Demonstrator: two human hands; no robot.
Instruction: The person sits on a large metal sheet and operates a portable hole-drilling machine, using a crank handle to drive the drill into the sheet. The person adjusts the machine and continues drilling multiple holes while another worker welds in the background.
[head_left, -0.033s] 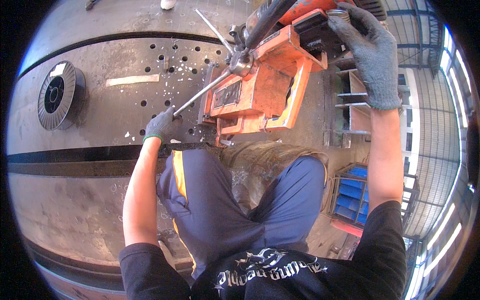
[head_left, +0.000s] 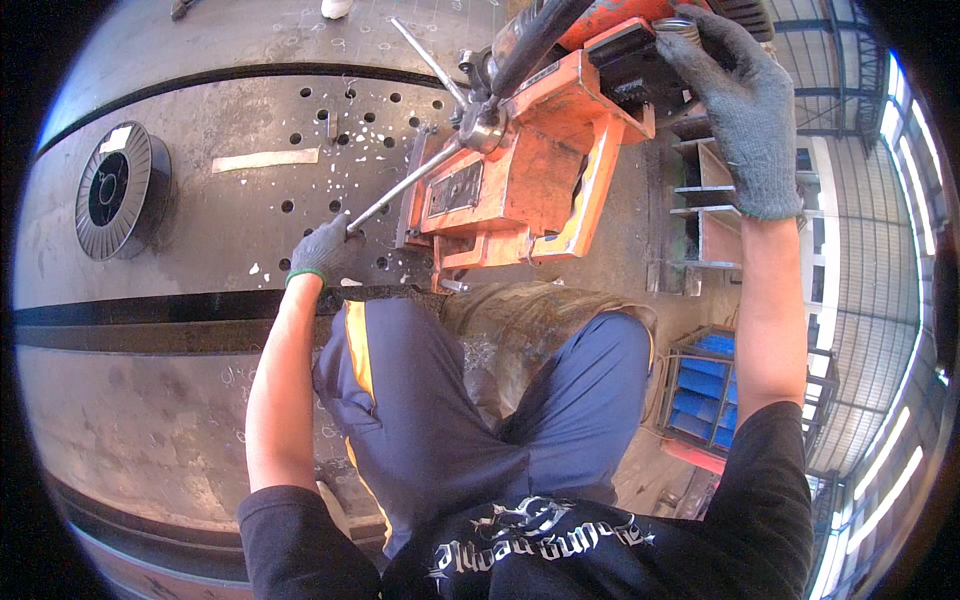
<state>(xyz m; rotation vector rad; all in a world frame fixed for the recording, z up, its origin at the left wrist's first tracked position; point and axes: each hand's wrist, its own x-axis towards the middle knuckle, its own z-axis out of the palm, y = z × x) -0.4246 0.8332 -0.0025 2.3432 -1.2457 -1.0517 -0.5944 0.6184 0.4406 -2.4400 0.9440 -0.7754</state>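
The grey-gloved left hand [head_left: 328, 250] grips the end of a straight silver metal lever [head_left: 405, 187]; the grey-gloved right hand [head_left: 748, 115] curls beside a small ridged metal part [head_left: 678, 32], its hold unclear. The lever meets the hub of an angular orange metal machine [head_left: 520, 185]. Working the lever seems in hand; the next move probably calls for steady left-hand force. Leftward sits a black-and-silver round spool [head_left: 113, 190].

Bright glazed strips [head_left: 905, 140] curve down the right edge, glaring white beside pale gridded sheeting [head_left: 882, 260] and blue-grey steel trusses [head_left: 840, 95]. A dark-framed blue rack [head_left: 703, 385] stands low on the brownish floor [head_left: 690, 314]. Leftward stretch long steel slabs [head_left: 220, 230], one pierced with round holes [head_left: 287, 207]
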